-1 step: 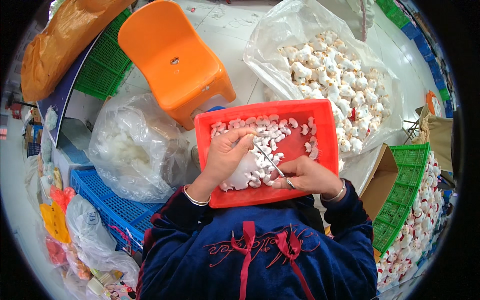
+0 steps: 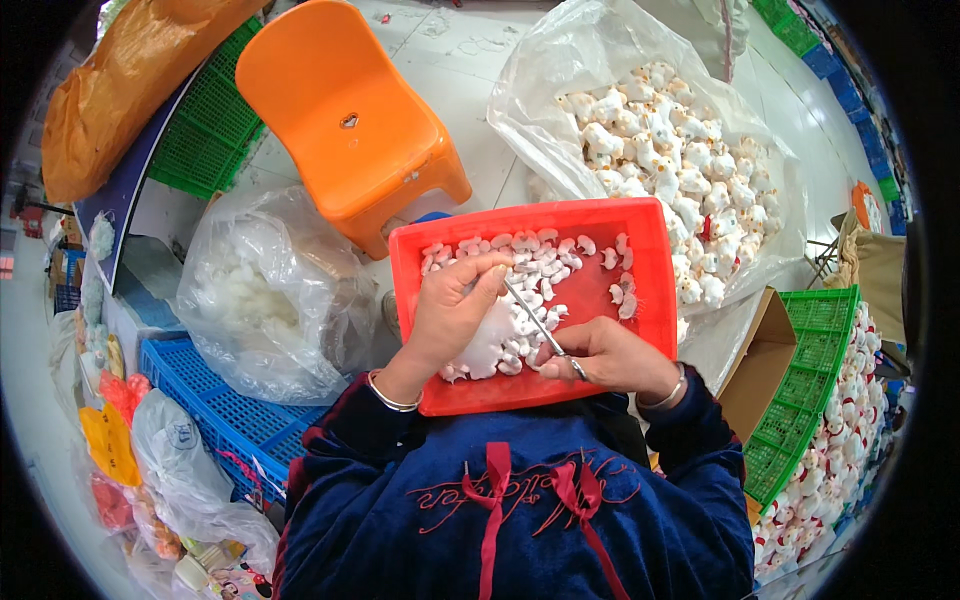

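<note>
My left hand (image 2: 458,305) is closed in a pinch at the tip of long metal forceps (image 2: 530,312). Whatever small piece sits between those fingertips is mostly covered. My right hand (image 2: 612,358) grips the ringed handle end of the forceps, low over the right part of a red plastic tray (image 2: 655,290). Inside the tray lie many small white curved fabric pieces (image 2: 525,245), spread mostly along the far side and middle. A tuft of white stuffing (image 2: 485,345) rests among them, beneath my left hand.
A clear bag of white stuffing (image 2: 255,300) stands left, beside a blue crate (image 2: 215,400). Ahead is an orange chair (image 2: 350,120). A large clear bag of small white plush toys (image 2: 670,150) lies far right, near a cardboard box (image 2: 760,360) and green crate (image 2: 805,390).
My right hand has shifted slightly on the forceps handle, its fingers repositioned. My left hand stays almost where it was.
</note>
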### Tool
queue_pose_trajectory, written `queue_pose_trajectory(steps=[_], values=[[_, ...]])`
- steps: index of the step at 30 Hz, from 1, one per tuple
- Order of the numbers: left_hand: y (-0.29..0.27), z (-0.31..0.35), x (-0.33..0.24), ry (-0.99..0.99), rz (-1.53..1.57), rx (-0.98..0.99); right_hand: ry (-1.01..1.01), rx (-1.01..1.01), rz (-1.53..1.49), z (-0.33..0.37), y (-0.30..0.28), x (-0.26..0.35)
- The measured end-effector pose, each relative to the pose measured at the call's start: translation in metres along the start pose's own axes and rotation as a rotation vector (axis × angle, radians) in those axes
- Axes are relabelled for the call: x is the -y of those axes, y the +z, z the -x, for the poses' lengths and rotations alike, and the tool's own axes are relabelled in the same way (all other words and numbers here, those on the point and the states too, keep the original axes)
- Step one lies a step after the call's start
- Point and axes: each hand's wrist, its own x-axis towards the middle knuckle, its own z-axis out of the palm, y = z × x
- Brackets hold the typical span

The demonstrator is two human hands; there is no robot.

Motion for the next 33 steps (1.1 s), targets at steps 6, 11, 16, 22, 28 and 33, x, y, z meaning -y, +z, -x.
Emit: queue_pose_trajectory(steps=[6,11,16,22,28,33], values=[[0.014,0.001,0.008,0.453,-0.383,-0.196,-0.035,-0.100,-0.486,-0.011,0.059,-0.013],[0.019,0.006,0.009,0.351,-0.196,-0.250,-0.111,-0.311,-0.268,-0.023,0.072,-0.017],[0.014,0.006,-0.019,0.006,0.046,-0.151,-0.171,-0.568,0.323,-0.024,0.054,-0.020],[0.006,0.001,-0.009,0.068,-0.107,-0.182,-0.191,-0.586,0.564,-0.022,0.042,-0.020],[-0.003,-0.001,-0.005,-0.082,-0.016,-0.140,-0.242,-0.620,0.860,-0.006,0.010,-0.007],[0.001,-0.002,-0.006,-0.044,-0.025,-0.183,-0.199,-0.600,0.971,-0.010,0.005,0.000]])
